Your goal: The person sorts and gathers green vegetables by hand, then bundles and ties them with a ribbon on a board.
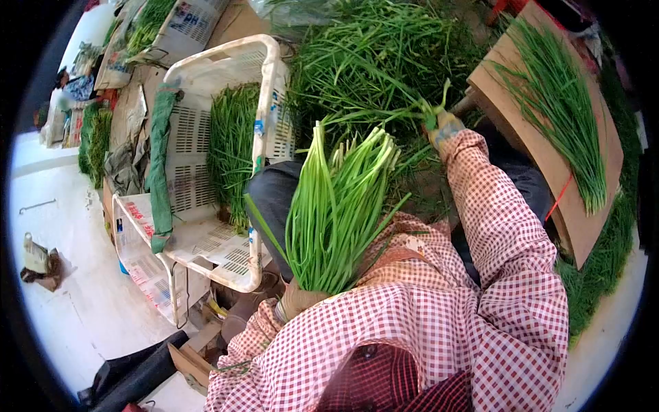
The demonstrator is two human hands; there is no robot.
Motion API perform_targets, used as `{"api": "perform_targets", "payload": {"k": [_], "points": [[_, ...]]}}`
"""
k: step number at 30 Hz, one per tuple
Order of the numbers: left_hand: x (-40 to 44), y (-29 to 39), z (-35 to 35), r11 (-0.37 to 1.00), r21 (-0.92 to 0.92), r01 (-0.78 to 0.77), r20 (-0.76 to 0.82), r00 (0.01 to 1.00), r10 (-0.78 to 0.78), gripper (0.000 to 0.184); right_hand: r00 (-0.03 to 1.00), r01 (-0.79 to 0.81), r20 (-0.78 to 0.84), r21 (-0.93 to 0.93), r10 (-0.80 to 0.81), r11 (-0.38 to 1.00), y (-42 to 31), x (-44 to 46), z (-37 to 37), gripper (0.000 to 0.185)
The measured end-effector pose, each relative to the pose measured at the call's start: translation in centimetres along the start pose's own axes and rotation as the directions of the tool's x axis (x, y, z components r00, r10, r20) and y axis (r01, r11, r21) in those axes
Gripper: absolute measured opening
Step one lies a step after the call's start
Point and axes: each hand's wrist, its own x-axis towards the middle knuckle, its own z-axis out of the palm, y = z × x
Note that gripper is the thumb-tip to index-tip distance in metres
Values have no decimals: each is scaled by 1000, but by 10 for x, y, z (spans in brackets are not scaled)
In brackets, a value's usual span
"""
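My left hand (pixel 300 302), in a glove and mostly hidden, is closed round the lower leafy end of a thick bunch of garlic chives (pixel 329 213). The bunch stands upright over my lap, pale cut ends pointing away from me. Stretched forward to the right, my gloved right hand (pixel 447 126) is closed on a few loose chive leaves (pixel 434 113). It is at the edge of a big heap of loose chives (pixel 377 62) on the floor.
To the left, a white plastic crate (pixel 268 75) holds chives (pixel 233 137) and has a green cloth (pixel 162 165) over its rim. A brown board (pixel 590 233) at right carries another spread of chives (pixel 556 103). More crates (pixel 189 31) stand at back left.
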Motion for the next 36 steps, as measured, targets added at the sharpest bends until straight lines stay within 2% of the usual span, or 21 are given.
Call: {"api": "perform_targets", "payload": {"k": [2, 3, 6, 7, 8, 9, 10, 12, 14, 15, 18, 21, 22, 23, 26, 28, 29, 30, 31, 34, 36], "points": [[-9, 20, 10, 954, 268, 134, -168, 982, -90, 55, 997, -76, -39, -189, 70, 979, 16, -3, 4, 81], [-8, 27, 8, 953, 223, -206, 59, 979, 197, 63, 979, -115, -202, -391, 36, 913, 5, -24, 2, 86], [-22, 64, 39, 968, 206, -140, -170, 969, 177, 75, 984, 179, -21, -4, -179, 984, -10, -25, 5, 73], [-22, 68, 35, 915, 341, -215, -158, 947, 281, 70, 979, 90, 109, 516, -170, 852, -13, -28, 18, 74], [-22, 80, 43, 816, 528, -234, -122, 930, 346, 69, 943, -122, 244, 886, -227, 447, -32, -49, 16, 80], [-21, 93, 52, 681, 690, -245, -72, 913, 402, 67, 885, -406, 374, 911, -278, -67, -51, -70, 13, 85], [-7, 89, 40, -142, 957, -254, 291, 846, 447, 69, 861, -433, 328, 874, -389, -221, -60, -80, 19, 90], [3, 76, 36, -67, 956, -285, 274, 790, 549, 72, 744, -467, 140, 809, -653, -358, -70, -89, 33, 93], [10, 66, 53, 362, 857, -367, 117, 823, 556, 82, 609, -488, -81, 745, -789, -454, -72, -85, 43, 92], [14, 57, 53, 21, 938, -346, 264, 754, 601, 80, 535, -498, -187, 718, -824, -486, -71, -80, 47, 92], [24, 33, 61, -278, 952, -128, 261, 812, 522, 71, 334, -516, -409, 675, -849, -527, -64, -60, 54, 91], [29, 17, 37, -520, 832, -192, 477, 726, 495, 70, 180, -409, -526, 728, -831, -550, -54, -31, 69, 91], [26, 23, 40, -402, 886, -232, 398, 825, 401, 67, 381, -658, -265, 596, -886, -461, -49, -59, 34, 82], [21, 41, 54, -405, 884, -231, 399, 825, 399, 67, 346, -713, -302, 530, -888, -458, -52, -65, 25, 68], [10, 81, 61, 204, 847, -491, 456, 868, 198, 67, 211, -599, -545, 584, -811, -548, -61, -59, 23, 60], [18, 100, 41, 142, 864, -483, 443, 864, 238, 81, 202, -555, -610, 573, -766, -603, -65, -64, 19, 57], [21, 110, 43, 125, 899, -419, 377, 887, 266, 88, 228, -524, -574, 608, -786, -596, -63, -64, 21, 54], [35, 101, 48, 503, 772, -390, 257, 914, 314, 102, 328, -442, -489, 677, -808, -589, -59, -66, 22, 51], [48, 97, 54, 541, 721, -433, 303, 899, 315, 108, 454, -348, -361, 770, -814, -535, -54, -68, 23, 48], [75, 69, 41, 694, 666, -272, 402, 915, -26, 105, 846, -59, 200, 956, -495, 286, -44, -76, 7, 40], [74, 61, 37, 939, 312, 143, 380, 887, -262, 95, 919, -109, 296, 825, -259, 554, -36, -70, -8, 35]]}}
